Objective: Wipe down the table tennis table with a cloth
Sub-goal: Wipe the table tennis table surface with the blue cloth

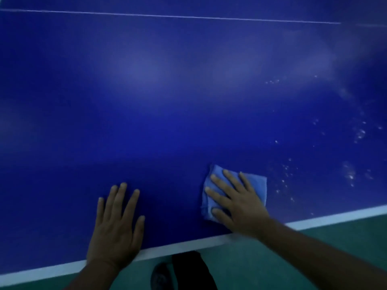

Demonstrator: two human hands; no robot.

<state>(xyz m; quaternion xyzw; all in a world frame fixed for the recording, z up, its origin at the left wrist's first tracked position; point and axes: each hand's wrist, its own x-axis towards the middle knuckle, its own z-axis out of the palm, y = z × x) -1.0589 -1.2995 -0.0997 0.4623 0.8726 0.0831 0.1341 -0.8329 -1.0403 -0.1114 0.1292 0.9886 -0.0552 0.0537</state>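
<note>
Blue cloth (255,185) flat on table tennis table (167,101).
Your right hand (236,201) presses it, fingers spread straight; your left hand (116,225) rests flat, fingers extended.

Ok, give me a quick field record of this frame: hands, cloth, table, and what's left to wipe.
left hand: flat on the table, fingers straight, holds nothing
right hand: fingers spread, pressing the cloth
cloth: light blue, folded, flat on the table near the edge
table: blue, white edge line
specks: white, scattered to the right of the cloth, not yet wiped
floor: green
</note>
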